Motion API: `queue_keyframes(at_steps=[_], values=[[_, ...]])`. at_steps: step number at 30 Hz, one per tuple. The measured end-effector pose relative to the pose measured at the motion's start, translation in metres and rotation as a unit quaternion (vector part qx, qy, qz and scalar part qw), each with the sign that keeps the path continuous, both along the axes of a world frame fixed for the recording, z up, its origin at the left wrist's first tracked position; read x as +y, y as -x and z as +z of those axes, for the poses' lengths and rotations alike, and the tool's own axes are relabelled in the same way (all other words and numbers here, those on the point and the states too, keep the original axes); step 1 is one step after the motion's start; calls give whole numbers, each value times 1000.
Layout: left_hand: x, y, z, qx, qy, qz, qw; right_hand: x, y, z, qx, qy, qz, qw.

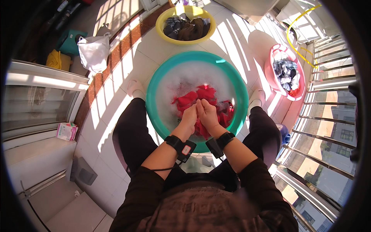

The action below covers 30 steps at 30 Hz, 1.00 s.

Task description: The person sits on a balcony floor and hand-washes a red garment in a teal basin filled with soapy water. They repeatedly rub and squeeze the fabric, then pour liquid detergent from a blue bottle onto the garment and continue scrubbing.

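Note:
A large green plastic basin (242, 90) stands on the floor between my feet, with sudsy water in it. Red cloth (187, 99) lies bunched in the suds. Over the middle of the basin, my left hand (189, 116) and my right hand (208, 113) are closed against each other on part of this cloth. Some red fabric hangs below them, and more spreads beyond and to the right. The fingertips and the gripped part of the cloth are mostly hidden between the hands.
Past the green basin stands a yellow basin (200, 41) of dark clothes. A pink basin (268, 68) of mixed laundry is at the right, by the barred window. A blue container (285, 134) is beside my right knee. A white bag (94, 52) and a grey dustpan (84, 171) are at the left.

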<state>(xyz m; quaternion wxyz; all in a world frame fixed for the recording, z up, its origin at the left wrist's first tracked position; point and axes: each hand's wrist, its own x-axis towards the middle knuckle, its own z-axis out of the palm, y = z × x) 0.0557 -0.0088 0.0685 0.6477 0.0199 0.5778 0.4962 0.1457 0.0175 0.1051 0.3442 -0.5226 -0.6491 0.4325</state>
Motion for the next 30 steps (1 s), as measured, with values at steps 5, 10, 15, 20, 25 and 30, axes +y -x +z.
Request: queue_keyframes(at_steps=[5, 10, 15, 20, 25, 30], values=[[2, -6, 1, 215, -144, -150, 954, 7, -4, -6, 63, -61, 155, 984], [2, -11, -15, 28, -10, 48, 998, 9, -7, -13, 16, 28, 0, 999], [0, -4, -26, -84, -127, 30, 988, 7, -5, -8, 35, -155, 166, 973], [-1, -9, -19, -68, -52, 112, 990, 9, -3, -7, 14, 5, 71, 997], [0, -4, -9, 28, -49, 19, 998, 4, -2, -15, -14, 11, 40, 999], [2, -9, 1, 70, -106, 38, 991, 2, 2, -8, 118, -70, 104, 985]])
